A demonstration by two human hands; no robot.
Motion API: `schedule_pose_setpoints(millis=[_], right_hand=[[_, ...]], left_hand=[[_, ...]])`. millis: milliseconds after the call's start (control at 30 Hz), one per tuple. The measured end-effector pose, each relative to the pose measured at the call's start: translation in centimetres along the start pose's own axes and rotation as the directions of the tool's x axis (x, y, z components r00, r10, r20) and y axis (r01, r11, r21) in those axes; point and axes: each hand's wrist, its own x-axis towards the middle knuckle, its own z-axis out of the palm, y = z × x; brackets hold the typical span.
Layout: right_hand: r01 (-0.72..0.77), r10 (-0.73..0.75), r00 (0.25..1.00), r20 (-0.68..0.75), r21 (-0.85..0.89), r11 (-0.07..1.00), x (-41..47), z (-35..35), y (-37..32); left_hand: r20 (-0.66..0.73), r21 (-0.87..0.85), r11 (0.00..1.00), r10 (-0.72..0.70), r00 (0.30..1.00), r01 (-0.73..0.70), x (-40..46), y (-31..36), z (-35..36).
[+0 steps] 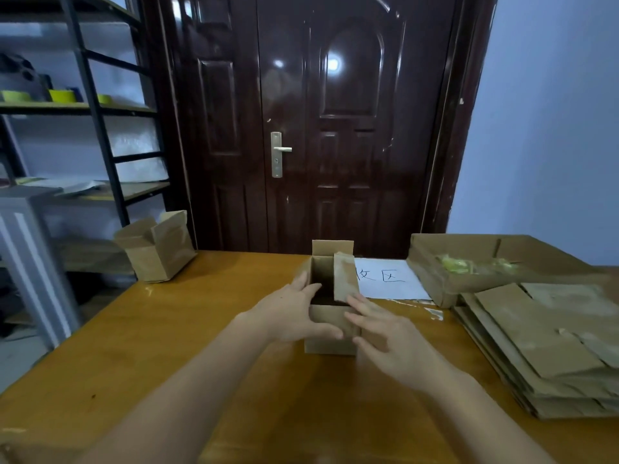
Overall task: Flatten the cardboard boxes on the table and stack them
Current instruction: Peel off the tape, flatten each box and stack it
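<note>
Open cardboard box [330, 303] mid-table, gripped by left hand [294, 316], right hand [392, 343] fingers spread alongside. Flattened stack [542, 349] right, second box [157, 249] far left. Tray [432, 272] holding yellowish scraps [459, 264].

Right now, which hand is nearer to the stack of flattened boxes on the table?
The right hand. It touches the open box's right side, the side that faces the stack of flattened boxes. The left hand grips the box's left side, farther from the stack.
</note>
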Motion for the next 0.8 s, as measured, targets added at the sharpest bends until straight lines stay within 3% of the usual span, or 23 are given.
schedule_pose_setpoints(millis=[167,467,567,700,800], right_hand=[[-0.025,0.021,0.998,-0.053,-0.089,0.996,-0.2,1.1,0.0],[-0.043,0.015,0.983,-0.181,-0.155,0.987,1.2,1.0,-2.0],[0.003,-0.035,0.993,-0.115,-0.268,0.963,3.9,0.5,-3.0],[0.057,-0.016,0.996,0.09,-0.471,0.881,7.1,-0.3,-3.1],[0.069,-0.035,0.997,0.068,-0.606,0.792,7.2,-1.3,-2.2]], left_hand=[[-0.157,-0.121,0.993,-0.021,0.987,0.002,0.3,0.4,2.6],[-0.169,-0.215,0.977,-0.041,0.985,0.004,-0.2,0.9,2.6],[-0.179,-0.213,0.977,-0.023,0.984,-0.016,-0.4,1.1,2.3],[-0.169,-0.229,0.973,-0.017,0.986,-0.023,-0.8,1.1,1.9],[-0.165,-0.233,0.972,-0.03,0.986,-0.01,-0.8,1.1,2.1]])
